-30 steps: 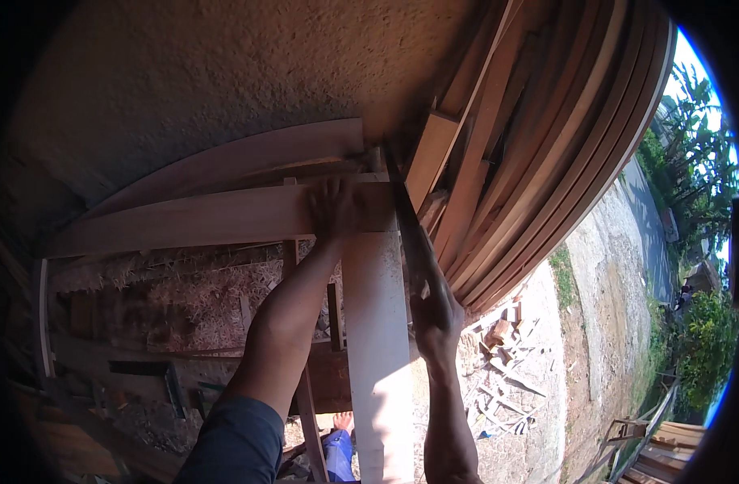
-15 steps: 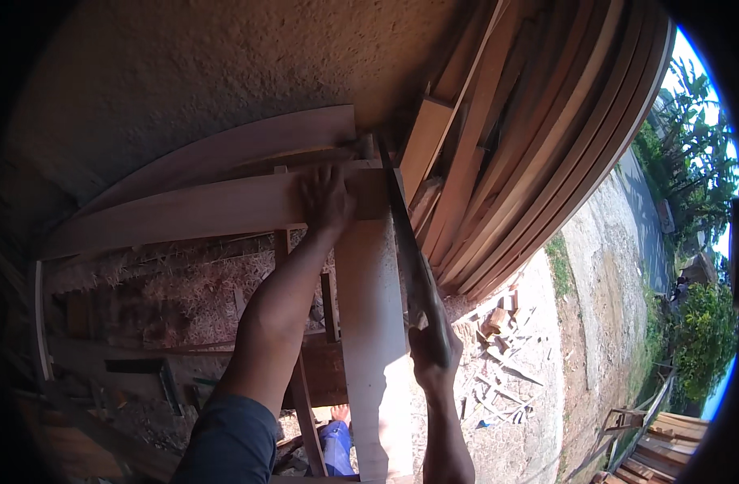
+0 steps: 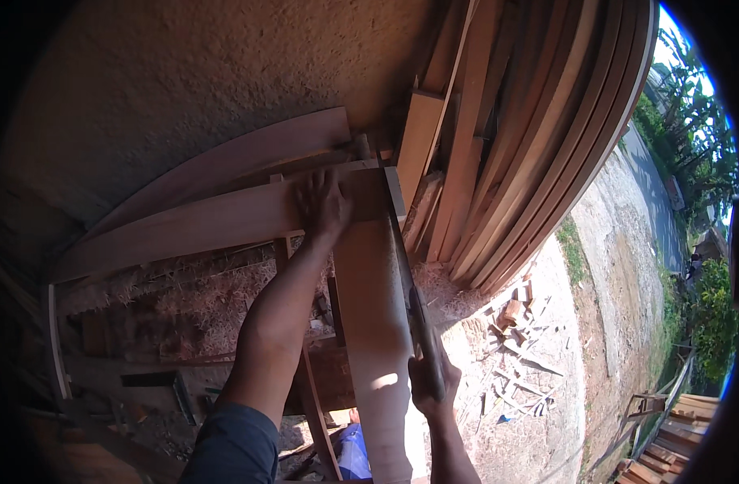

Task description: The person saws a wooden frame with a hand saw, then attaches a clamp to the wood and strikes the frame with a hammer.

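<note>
- Board [image 3: 224, 218] lies across the far end of plank [image 3: 365, 298]; left hand [image 3: 321, 202] rests on it, spread wide.
- Right hand [image 3: 423, 389] grips saw [image 3: 418, 310]; weak pressing could let board slip.

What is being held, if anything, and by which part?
The right hand holds a handsaw by its handle end; the left hand rests on a board.

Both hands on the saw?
No, only the right hand grips the saw; the left hand lies on the board.
</note>
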Tool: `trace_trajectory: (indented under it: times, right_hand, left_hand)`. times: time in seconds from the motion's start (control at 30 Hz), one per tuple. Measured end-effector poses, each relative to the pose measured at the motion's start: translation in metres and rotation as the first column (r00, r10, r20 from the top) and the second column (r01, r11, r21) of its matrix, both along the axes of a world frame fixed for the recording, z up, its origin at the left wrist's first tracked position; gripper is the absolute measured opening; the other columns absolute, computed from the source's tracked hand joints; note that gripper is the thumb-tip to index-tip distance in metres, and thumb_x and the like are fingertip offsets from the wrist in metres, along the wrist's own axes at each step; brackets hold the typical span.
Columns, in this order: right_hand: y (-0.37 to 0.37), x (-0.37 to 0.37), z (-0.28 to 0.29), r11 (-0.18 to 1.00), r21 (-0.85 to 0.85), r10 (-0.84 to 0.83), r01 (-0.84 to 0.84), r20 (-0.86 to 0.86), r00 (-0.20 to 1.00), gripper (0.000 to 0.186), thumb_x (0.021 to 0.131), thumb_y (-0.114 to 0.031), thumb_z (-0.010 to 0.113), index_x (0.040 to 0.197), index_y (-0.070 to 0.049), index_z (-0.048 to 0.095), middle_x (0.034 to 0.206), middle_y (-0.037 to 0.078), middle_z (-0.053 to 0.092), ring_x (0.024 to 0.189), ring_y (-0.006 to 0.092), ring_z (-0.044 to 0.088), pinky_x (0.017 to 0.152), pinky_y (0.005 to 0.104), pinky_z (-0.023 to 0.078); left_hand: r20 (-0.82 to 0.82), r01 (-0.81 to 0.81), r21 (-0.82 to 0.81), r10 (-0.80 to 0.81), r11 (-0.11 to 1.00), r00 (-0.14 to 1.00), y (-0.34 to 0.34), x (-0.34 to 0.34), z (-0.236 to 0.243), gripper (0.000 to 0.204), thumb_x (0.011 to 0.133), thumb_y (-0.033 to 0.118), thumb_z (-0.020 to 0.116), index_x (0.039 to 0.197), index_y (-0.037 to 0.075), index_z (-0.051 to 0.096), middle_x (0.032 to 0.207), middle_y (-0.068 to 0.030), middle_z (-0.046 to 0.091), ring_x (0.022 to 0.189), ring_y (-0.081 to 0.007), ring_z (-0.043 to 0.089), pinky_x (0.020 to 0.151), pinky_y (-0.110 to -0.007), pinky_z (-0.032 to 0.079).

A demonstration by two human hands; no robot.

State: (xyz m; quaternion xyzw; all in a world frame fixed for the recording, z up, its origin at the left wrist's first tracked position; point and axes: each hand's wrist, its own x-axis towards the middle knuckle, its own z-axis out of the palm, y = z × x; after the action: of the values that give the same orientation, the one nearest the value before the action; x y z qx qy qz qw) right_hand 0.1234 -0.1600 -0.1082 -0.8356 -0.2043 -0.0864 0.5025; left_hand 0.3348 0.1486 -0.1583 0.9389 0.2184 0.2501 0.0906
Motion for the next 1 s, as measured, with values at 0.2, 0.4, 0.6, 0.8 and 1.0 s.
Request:
trace_trajectory:
  times: [0.2,0.4,0.6,0.8,1.0]
  right_hand:
    - [-0.006,-0.014,0.001,0.998,-0.022,-0.053,0.054,0.035,0.998,0.056,0.087,-0.006,0.067,0.141,0.004,0.055,0.105,0.02,0.075,0.074,0.0292,0.076,0.065,0.0353,0.06]
    - [0.048,0.084,0.01,0.984,0.176,-0.001,0.032,-0.176,0.984,0.064,0.087,-0.005,0.066,0.149,-0.006,0.05,0.094,0.023,0.07,0.077,0.0333,0.074,0.069,0.0373,0.057]
    - [-0.056,-0.08,-0.003,0.996,-0.061,-0.056,0.059,0.039,0.998,0.059,0.086,-0.005,0.067,0.144,0.001,0.054,0.107,0.022,0.074,0.079,0.0268,0.077,0.067,0.034,0.059]
    - [0.056,0.086,0.015,0.986,0.157,-0.025,0.047,-0.143,0.989,0.066,0.088,-0.006,0.065,0.151,-0.005,0.046,0.098,0.025,0.072,0.079,0.0413,0.073,0.07,0.0433,0.059]
    - [0.082,0.093,0.043,0.93,0.366,-0.026,0.016,0.022,0.999,0.056,0.099,-0.017,0.062,0.151,-0.004,0.045,0.14,0.022,0.06,0.126,0.0405,0.061,0.099,0.0448,0.054]
  left_hand:
    - [-0.078,0.05,0.021,-0.048,0.999,0.996,-0.012,-0.003,-0.005,0.033,0.099,0.03,0.054,0.128,0.013,0.059,0.134,-0.0107,0.057,0.133,-0.0324,0.05,0.107,-0.057,0.038]
    - [-0.046,0.133,0.055,-0.13,0.99,0.99,-0.001,0.005,-0.012,0.033,0.098,0.027,0.054,0.128,0.014,0.057,0.134,-0.014,0.056,0.132,-0.0334,0.05,0.108,-0.058,0.038]
    - [-0.11,0.071,-0.006,-0.072,0.997,0.991,-0.004,0.001,-0.009,0.032,0.1,0.027,0.052,0.128,0.014,0.057,0.137,-0.0142,0.056,0.135,-0.0342,0.049,0.11,-0.061,0.036]
    - [0.008,0.085,0.089,-0.086,0.992,0.996,-0.001,0.0,-0.022,0.031,0.099,0.03,0.051,0.124,0.013,0.058,0.135,-0.0117,0.057,0.133,-0.0344,0.05,0.111,-0.06,0.036]
    - [-0.001,0.107,-0.032,-0.107,0.994,0.994,0.009,0.006,-0.016,0.036,0.095,0.037,0.055,0.122,0.013,0.059,0.131,-0.0141,0.056,0.133,-0.0356,0.047,0.112,-0.062,0.033]
